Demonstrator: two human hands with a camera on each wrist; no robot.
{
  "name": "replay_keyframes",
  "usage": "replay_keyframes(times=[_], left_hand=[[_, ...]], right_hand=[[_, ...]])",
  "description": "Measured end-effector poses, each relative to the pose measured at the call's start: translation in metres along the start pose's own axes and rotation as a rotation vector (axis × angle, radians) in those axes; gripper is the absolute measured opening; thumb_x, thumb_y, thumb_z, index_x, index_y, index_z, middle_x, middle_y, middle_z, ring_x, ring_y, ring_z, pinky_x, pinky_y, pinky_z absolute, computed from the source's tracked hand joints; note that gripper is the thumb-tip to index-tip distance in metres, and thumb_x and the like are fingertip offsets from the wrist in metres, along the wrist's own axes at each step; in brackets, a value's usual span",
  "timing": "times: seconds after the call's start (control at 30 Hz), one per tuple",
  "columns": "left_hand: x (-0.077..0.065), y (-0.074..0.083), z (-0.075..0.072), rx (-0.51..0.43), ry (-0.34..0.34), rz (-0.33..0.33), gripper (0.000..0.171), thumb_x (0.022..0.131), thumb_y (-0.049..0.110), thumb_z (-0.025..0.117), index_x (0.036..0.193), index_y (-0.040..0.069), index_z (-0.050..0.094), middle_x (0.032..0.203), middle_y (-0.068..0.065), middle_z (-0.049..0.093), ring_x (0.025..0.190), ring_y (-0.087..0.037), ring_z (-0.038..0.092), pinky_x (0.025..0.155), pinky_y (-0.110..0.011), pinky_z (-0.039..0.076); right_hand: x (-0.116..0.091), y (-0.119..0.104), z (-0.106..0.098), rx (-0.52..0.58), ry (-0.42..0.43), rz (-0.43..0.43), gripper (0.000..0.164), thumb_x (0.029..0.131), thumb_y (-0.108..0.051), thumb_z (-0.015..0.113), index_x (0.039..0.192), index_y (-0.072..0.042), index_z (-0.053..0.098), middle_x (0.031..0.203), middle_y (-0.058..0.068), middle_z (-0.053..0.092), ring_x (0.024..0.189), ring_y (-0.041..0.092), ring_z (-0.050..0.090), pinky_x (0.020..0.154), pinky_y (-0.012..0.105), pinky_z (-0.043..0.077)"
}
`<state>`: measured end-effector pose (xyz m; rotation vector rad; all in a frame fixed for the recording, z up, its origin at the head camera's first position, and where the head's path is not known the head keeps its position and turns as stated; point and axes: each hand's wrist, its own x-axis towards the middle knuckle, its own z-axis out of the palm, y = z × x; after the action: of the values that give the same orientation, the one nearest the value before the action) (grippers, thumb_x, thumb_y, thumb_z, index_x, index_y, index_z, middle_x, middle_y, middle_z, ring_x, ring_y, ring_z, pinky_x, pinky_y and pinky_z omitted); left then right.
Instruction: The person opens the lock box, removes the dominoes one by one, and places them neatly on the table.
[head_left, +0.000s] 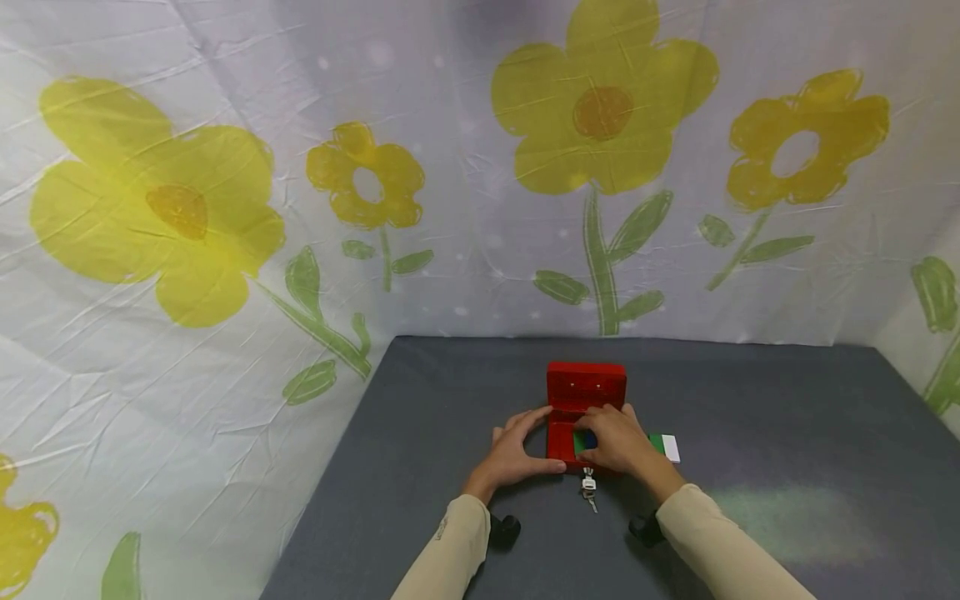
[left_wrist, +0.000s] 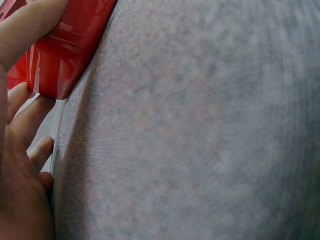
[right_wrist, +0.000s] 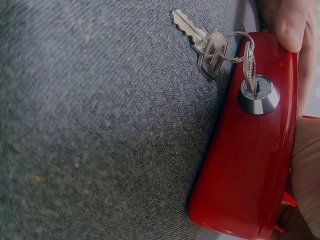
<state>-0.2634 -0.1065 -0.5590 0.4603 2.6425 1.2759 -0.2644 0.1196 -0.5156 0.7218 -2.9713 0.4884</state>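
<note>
The left hand, fingers wide, holds the open red box between the side edges of the surface. The right hand bends its fingers over it; I can't tell their grip.

Long cream sleeves are worn with black, rounded wrist devices.

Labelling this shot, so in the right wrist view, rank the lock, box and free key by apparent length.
Largest to smallest:
1. Box
2. Free key
3. Lock
</note>
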Motion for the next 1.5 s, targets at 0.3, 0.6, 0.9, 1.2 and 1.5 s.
replay_keyframes(times=[0.3,0.6,0.9,1.2,1.5], left_hand=[[0.000,0.000,-0.001,-0.002,-0.001,-0.003,0.091,0.074,0.058,0.085,0.152,0.048,0.039,0.160,0.004,0.040,0.138,-0.026,0.033,0.103,-0.050,0.039],[0.000,0.000,0.000,-0.009,0.002,-0.002,0.091,0.074,0.057,0.086,0.152,0.048,0.039,0.160,0.006,0.040,0.138,-0.026,0.032,0.103,-0.050,0.038],[-0.001,0.000,-0.001,-0.004,0.013,0.010,0.091,0.074,0.055,0.086,0.153,0.045,0.041,0.160,0.003,0.041,0.136,-0.028,0.034,0.101,-0.051,0.039],[-0.001,0.002,-0.001,-0.019,0.003,-0.005,0.091,0.075,0.057,0.086,0.153,0.046,0.040,0.159,0.004,0.042,0.135,-0.027,0.033,0.103,-0.052,0.040],[-0.002,0.002,-0.001,-0.013,0.009,0.004,0.092,0.074,0.056,0.086,0.153,0.043,0.041,0.157,0.003,0.045,0.136,-0.027,0.033,0.102,-0.050,0.039]], right_hand=[[0.000,0.001,0.002,0.018,0.022,-0.009,0.042,0.074,-0.027,0.090,0.111,-0.012,0.078,0.116,0.006,0.075,0.103,0.028,0.063,0.075,0.038,0.030],[-0.001,0.004,0.005,0.054,0.060,-0.006,0.043,0.074,-0.026,0.090,0.113,-0.012,0.076,0.108,0.004,0.074,0.098,0.024,0.063,0.074,0.037,0.027],[-0.002,0.007,0.005,0.085,0.093,-0.017,0.043,0.075,-0.027,0.090,0.112,-0.011,0.076,0.105,0.002,0.072,0.098,0.023,0.063,0.075,0.035,0.028],[-0.006,0.013,0.004,0.128,0.139,-0.029,0.041,0.077,-0.026,0.088,0.113,-0.011,0.076,0.102,0.001,0.070,0.087,0.018,0.060,0.072,0.034,0.024],[-0.013,0.021,0.002,0.206,0.197,-0.051,0.043,0.075,-0.025,0.088,0.114,-0.011,0.076,0.100,0.000,0.069,0.090,0.020,0.062,0.073,0.035,0.022]])
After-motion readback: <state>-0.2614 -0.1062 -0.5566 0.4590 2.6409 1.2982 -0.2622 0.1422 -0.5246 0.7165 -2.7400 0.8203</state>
